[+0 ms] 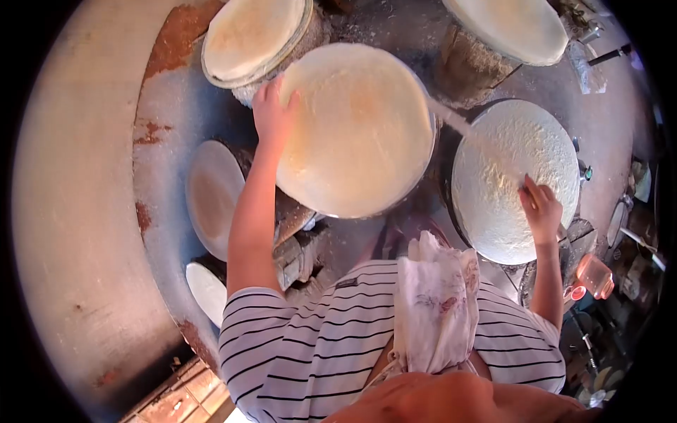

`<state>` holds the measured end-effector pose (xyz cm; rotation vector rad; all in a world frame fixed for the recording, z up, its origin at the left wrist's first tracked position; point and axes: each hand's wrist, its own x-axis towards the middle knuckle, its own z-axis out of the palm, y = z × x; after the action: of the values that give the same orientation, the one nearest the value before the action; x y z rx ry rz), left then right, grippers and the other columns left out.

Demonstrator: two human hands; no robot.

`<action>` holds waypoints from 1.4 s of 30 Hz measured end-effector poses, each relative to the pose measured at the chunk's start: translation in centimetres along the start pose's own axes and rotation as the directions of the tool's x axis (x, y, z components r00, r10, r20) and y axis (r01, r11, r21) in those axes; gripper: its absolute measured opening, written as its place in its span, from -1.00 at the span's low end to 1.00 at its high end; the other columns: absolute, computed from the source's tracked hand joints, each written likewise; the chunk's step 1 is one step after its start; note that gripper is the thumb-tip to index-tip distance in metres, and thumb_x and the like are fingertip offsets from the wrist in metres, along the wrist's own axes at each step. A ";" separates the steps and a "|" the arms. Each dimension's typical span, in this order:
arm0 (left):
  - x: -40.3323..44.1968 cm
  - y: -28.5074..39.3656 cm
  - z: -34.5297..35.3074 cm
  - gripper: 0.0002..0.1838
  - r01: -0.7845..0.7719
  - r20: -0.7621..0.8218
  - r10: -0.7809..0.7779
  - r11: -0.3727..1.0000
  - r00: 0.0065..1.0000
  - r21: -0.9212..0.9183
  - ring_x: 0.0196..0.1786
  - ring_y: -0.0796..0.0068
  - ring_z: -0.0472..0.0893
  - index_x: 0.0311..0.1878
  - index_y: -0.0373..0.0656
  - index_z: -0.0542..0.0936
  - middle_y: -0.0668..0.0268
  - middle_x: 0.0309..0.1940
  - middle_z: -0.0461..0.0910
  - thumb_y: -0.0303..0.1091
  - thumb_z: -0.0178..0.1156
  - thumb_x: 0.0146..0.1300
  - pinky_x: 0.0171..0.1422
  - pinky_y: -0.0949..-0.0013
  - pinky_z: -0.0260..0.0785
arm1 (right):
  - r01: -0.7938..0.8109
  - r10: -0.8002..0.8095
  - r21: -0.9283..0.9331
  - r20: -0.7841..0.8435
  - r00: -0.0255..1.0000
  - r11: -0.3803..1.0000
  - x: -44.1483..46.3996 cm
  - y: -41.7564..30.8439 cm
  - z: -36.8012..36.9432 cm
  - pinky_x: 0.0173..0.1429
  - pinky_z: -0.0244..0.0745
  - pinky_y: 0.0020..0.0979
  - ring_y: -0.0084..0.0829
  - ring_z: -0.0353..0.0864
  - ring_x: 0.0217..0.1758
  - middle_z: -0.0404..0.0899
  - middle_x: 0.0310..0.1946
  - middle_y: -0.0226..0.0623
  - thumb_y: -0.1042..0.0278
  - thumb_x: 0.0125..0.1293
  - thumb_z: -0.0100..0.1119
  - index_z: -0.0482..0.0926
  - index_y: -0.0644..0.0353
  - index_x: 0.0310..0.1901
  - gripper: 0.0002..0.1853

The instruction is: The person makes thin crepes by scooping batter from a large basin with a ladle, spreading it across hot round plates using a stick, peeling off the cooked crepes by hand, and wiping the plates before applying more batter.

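Note:
In front of me is a large round griddle (412, 185) covered by a smooth, pale, thin sheet (356, 130) with faint browning. My left hand (273, 116) rests on its upper left edge with the fingers spread. To the right, a second round griddle (455, 158) bears a rough, lumpy, whitish layer (518, 218). Over that layer, my right hand (541, 210) is closed around a long thin flat spatula (451, 118). The spatula is blurred, and its far end reaches the right edge of the smooth sheet.
More round pale surfaces stand around: one at the upper left (252, 35), one at the upper right (511, 28), one at the left (214, 194). A clear reddish container (594, 276) sits at the right beside clutter. A curved wall (77, 190) bounds the left.

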<state>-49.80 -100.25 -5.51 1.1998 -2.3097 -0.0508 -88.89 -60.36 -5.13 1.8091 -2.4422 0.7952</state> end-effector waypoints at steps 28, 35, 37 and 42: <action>-2.5 9.3 -13.0 -0.69 -0.171 -0.019 0.170 0.978 0.985 -0.121 -0.30 0.24 0.62 -0.26 -0.31 0.62 0.11 -0.33 0.62 -0.26 0.38 0.06 -0.17 0.35 0.43 | -0.340 0.338 0.510 0.099 0.936 0.790 7.2 -12.9 4.7 -0.45 0.17 -0.48 -0.62 0.17 -0.53 0.28 -0.60 -0.51 0.31 0.02 0.43 0.45 0.20 -0.36 -0.70; 10.8 12.8 -18.0 -0.67 -0.430 -0.054 0.433 0.901 0.900 0.060 -0.31 0.42 0.63 -0.21 -0.33 0.62 0.19 -0.29 0.65 -0.30 0.40 0.02 -0.19 0.38 0.45 | 0.012 -0.082 0.955 0.013 0.997 0.296 24.7 -9.5 11.5 -0.27 0.35 -0.54 -0.66 0.30 -0.33 0.34 -0.40 -0.58 0.46 0.00 0.43 0.46 0.17 0.06 -0.46; 15.4 13.8 -18.5 -0.71 -0.208 -0.016 0.207 0.978 0.978 -0.026 -0.27 0.36 0.64 -0.28 -0.30 0.63 0.15 -0.28 0.66 -0.28 0.37 0.03 -0.17 0.36 0.44 | 0.039 -0.086 0.959 -0.016 0.996 0.281 27.7 -8.9 10.9 -0.29 0.36 -0.53 -0.66 0.33 -0.35 0.37 -0.45 -0.58 0.46 0.01 0.42 0.46 0.16 -0.20 -0.66; 27.4 24.4 -15.6 -0.68 -0.104 0.407 0.171 0.978 0.897 -0.180 -0.26 0.32 0.65 -0.23 -0.26 0.64 0.11 -0.34 0.66 -0.23 0.35 0.00 -0.15 0.34 0.44 | -0.025 0.281 0.904 -0.107 0.954 0.426 26.1 -5.4 6.7 -0.39 0.31 -0.52 -0.66 0.29 -0.47 0.30 -0.56 -0.56 0.43 -0.05 0.45 0.32 0.12 -0.45 -0.63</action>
<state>-73.49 -103.41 26.40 1.0179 -2.6974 -0.4736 -90.87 -87.46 -1.27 1.4084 -2.1116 2.5683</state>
